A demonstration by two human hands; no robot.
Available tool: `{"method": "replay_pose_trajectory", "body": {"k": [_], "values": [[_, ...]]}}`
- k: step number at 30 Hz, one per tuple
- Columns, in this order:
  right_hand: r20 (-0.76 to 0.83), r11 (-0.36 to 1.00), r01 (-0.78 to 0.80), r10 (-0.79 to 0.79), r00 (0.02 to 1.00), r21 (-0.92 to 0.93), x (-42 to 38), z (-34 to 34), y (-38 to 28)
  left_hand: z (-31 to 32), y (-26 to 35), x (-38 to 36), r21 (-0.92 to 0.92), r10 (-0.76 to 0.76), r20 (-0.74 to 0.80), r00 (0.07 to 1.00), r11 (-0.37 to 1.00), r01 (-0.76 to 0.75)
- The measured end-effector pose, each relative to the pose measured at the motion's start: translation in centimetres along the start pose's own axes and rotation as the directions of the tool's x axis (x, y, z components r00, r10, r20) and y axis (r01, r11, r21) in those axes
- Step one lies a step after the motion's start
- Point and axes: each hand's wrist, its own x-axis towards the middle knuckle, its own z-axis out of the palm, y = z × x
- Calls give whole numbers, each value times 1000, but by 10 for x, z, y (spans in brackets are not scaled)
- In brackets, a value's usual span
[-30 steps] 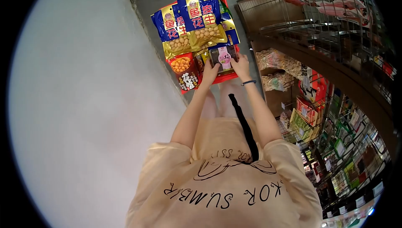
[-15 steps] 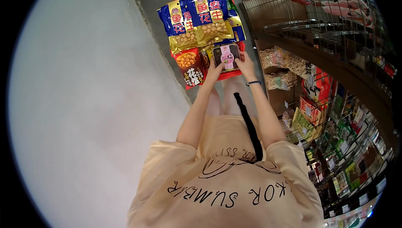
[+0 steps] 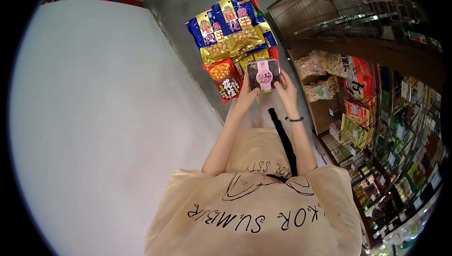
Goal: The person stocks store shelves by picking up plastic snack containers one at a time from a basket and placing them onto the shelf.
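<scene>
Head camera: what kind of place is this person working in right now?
Most likely a small grocery or snack shop. Wire shelves on the right are packed with packaged goods, a red basket holds peanut bags, and both hands hold a dark boxed product over it.

You hold a small clear plastic box with a glossy lid and a pink paper label, dark contents showing through. Above it, the blue and gold snack bags are shiny plastic film that catches the light. The red basket beneath them looks like smooth plastic. At the upper right, the wire rack is bare metal on a brown wooden shelf. Your beige shirt is soft, matt cloth.
</scene>
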Motion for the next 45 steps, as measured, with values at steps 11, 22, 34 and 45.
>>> {"method": "replay_pose_trajectory", "body": {"k": [11,22,34,45], "values": [[-295,987,107,-140,945,-124,-125,-28,-74,37,63,-102,90,181,227,957,975,-205],[-747,934,256,-353,564,-248,-236,-105,-113,153,104,-189,58,177,619,765,961,-269],[-833,802,399,-534,147,-444,-331,-231,-128,288,90,-277,-25,273,876,398,849,-528],[-752,635,465,-651,-107,-617,-390,-333,-165,394,95,-356,-347,487,873,30,663,-664]]}}
